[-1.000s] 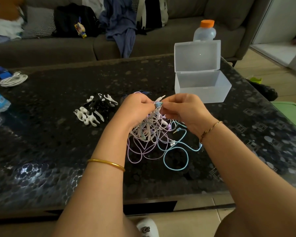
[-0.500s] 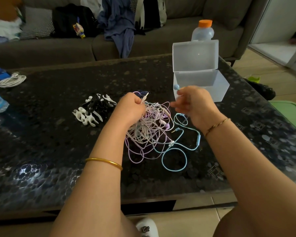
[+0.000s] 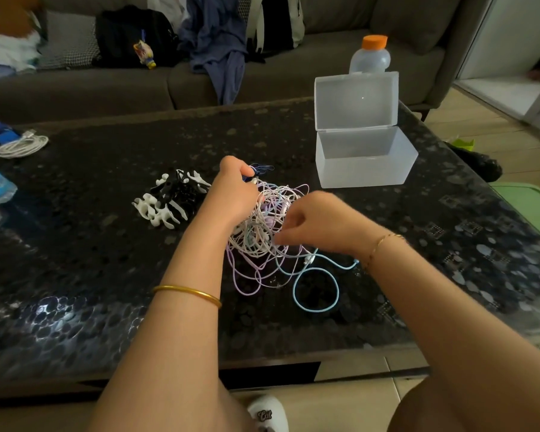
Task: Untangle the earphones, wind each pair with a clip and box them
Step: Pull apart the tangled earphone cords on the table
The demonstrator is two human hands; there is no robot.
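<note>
A tangle of earphones (image 3: 264,244) in white, lilac and light blue cords lies in the middle of the dark table (image 3: 75,244). My left hand (image 3: 233,190) grips the far left side of the tangle, fingers curled into the cords. My right hand (image 3: 317,224) reaches into its right side and pinches cords, blurred by motion. A light blue loop (image 3: 315,289) trails out toward me. A pile of black and white clips (image 3: 169,201) sits left of the tangle. The translucent box (image 3: 365,163) stands open at the back right, with nothing visible inside.
A bottle with an orange cap (image 3: 370,56) stands behind the box. A coiled white cable (image 3: 22,145) and blue items lie at the far left. A sofa (image 3: 262,76) with bags and clothes runs behind the table. A green mat (image 3: 533,204) lies on the floor at right.
My right hand was raised toward the box holding a blue earbud half a second ago; it has come back down into the right side of the tangle. My left hand stays on the cords.
</note>
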